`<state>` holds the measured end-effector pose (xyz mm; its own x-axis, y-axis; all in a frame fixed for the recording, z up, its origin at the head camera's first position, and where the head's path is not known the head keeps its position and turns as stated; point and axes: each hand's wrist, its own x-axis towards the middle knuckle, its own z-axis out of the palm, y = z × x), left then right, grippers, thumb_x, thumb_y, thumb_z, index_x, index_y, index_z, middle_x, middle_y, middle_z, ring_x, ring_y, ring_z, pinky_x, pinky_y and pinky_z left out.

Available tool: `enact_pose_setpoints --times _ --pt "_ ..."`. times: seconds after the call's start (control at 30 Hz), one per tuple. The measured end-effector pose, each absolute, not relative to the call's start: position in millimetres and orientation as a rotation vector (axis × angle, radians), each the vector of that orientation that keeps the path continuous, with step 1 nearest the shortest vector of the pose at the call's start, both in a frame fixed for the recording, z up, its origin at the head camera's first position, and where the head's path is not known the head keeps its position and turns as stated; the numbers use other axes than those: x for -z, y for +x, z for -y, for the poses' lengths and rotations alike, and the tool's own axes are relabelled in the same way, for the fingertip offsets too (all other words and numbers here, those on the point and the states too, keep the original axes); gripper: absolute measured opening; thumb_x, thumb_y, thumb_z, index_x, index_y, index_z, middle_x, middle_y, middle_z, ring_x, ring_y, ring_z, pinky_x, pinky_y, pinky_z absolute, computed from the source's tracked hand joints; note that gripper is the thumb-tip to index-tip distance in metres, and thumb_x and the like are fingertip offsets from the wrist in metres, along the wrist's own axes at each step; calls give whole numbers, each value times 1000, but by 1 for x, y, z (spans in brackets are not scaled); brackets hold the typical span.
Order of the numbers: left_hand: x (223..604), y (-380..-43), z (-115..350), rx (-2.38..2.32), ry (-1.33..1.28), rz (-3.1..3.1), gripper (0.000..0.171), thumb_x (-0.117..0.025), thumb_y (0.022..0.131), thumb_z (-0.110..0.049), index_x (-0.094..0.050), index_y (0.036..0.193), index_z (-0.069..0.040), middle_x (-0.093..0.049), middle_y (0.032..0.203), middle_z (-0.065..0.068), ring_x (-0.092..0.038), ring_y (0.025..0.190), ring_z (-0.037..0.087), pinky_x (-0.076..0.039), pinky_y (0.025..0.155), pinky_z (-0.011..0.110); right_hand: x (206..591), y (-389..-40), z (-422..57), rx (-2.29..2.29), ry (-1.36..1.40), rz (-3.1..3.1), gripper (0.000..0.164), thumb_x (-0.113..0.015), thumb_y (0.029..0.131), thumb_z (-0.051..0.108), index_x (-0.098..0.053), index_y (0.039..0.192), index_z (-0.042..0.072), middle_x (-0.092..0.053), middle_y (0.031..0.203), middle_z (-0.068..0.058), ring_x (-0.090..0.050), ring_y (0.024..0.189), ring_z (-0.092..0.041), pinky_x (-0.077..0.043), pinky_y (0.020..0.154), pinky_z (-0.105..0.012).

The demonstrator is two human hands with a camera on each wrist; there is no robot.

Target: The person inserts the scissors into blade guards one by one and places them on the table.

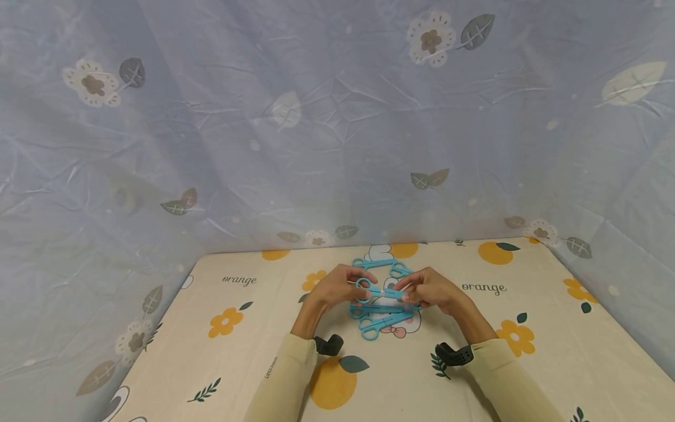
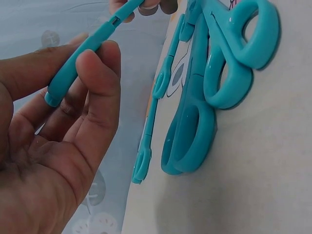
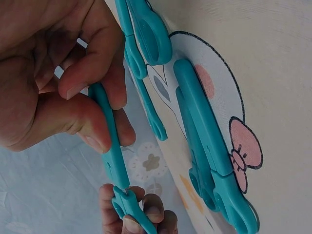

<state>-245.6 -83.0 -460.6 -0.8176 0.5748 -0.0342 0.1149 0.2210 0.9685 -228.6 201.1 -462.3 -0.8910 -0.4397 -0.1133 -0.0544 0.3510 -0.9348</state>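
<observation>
In front of me, low over the table, my left hand (image 1: 336, 286) pinches the handles of small turquoise scissors (image 1: 375, 290). My right hand (image 1: 433, 289) holds the turquoise blade cover (image 1: 394, 293) between thumb and fingers. A sliver of blade shows between cover and handles in the right wrist view, so the cover (image 3: 115, 151) sits partly off. Under the hands lie more covered turquoise scissors (image 1: 388, 320), their handles to the left. Seen from the left wrist, one handle loop (image 2: 207, 141) lies close beside the left hand.
Behind the hands, other turquoise scissors (image 1: 381, 264) lie toward the table's back, with another pair (image 1: 399, 269) next to them. A patterned cloth (image 1: 227, 369) covers the table. Grey-blue sheeting (image 1: 337, 135) hangs behind and on both sides.
</observation>
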Motion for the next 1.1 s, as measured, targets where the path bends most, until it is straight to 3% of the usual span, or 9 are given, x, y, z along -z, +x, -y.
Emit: enact_pose_setpoints --times 0.3,0.53,0.8,1.1 --pt "459 -245 82 -1606 665 -2143 34 -72 94 7 -70 128 10 -62 95 8 -68 76 13 -67 71 36 462 -229 -199 1545 -449 -2276 36 -69 88 -3 -76 122 -7 -57 69 3 -33 49 -8 -29 47 -21" --pt "462 -245 81 -1624 618 -2116 35 -73 94 6 -69 129 11 -63 92 2 -68 75 13 -64 68 28 462 -227 -197 1549 -453 -2283 32 -70 89 -3 -77 120 -7 -49 61 5 -30 47 -7 -27 47 -21" --pt "465 -246 81 -1653 589 -2076 39 -73 93 5 -67 131 12 -62 93 2 -65 76 13 -62 67 24 464 -227 -195 1523 -414 -2349 28 -72 90 -2 -80 117 -3 -54 65 4 -35 49 -8 -30 46 -21" --pt "463 -245 78 -1624 613 -2122 37 -74 92 4 -70 128 10 -64 94 2 -67 76 13 -65 69 28 464 -227 -195 1515 -402 -2331 30 -73 91 1 -79 121 -3 -63 77 1 -35 51 -8 -30 47 -21"
